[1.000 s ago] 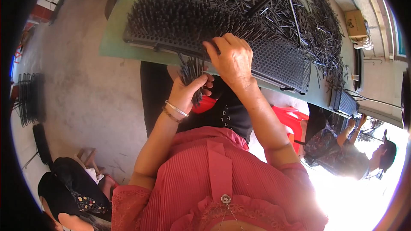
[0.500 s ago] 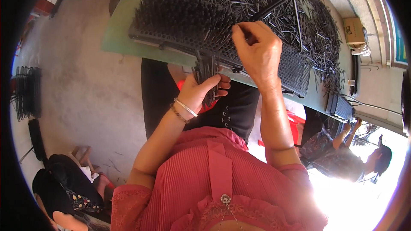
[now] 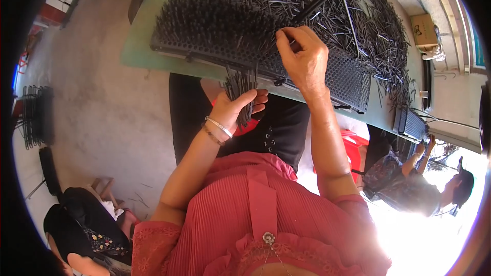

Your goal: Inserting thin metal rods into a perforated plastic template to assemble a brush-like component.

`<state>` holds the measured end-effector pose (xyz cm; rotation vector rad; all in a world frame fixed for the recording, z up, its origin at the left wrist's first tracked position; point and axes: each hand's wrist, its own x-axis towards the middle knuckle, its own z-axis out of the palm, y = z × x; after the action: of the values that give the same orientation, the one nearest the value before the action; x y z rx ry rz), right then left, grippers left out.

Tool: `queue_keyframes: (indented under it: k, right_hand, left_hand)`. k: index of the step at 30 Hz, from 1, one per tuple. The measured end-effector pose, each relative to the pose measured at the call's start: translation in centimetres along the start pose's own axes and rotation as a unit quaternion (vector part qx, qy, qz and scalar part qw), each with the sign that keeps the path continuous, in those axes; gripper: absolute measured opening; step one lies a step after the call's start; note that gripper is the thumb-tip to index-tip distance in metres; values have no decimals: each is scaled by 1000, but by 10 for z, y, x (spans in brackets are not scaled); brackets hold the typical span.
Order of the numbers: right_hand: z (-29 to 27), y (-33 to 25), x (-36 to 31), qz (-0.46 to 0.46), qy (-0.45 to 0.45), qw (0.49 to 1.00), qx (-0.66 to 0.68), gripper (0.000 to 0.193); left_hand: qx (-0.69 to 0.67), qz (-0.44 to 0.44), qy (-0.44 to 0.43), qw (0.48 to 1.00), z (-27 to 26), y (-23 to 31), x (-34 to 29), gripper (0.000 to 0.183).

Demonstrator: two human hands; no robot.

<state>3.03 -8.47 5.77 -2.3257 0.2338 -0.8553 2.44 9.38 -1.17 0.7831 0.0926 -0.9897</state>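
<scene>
My left hand [image 3: 238,106] is wrapped round a bundle of thin dark sticks [image 3: 239,89], held upright just off the table's near edge. My right hand [image 3: 305,59] is pinched together over a black perforated tray [image 3: 348,84]. Whatever its fingertips hold is too small or hidden to make out. Left of that hand, the tray's holes carry a dense stand of upright dark sticks [image 3: 209,25]; to its right the honeycomb of holes shows bare.
Behind the tray, loose dark sticks [image 3: 378,36] lie heaped on the green table [image 3: 140,46]. A black bar [image 3: 327,0] slants above them. A cardboard box [image 3: 423,33] is at far right. Co-workers [image 3: 409,179] sit at right and lower left [image 3: 84,220]. A red stool [image 3: 353,148] stands under the table.
My right hand stays pinched over the tray, shifted slightly left. My left hand and its bundle have also shifted slightly left, with the view itself moving a little.
</scene>
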Motion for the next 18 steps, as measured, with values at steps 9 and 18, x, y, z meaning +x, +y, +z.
queue_keyframes:
  k: [9, 18]
  right_hand:
    - [12, 6, -6, -64, -28, 994, -80, 6]
    - [11, 3, -9, -43, -24, 996, -67, 6]
  left_hand:
    - [11, -18, 13, 1000, 1, 2, -6, 24]
    - [61, -26, 50, 997, -2, 5, -5, 26]
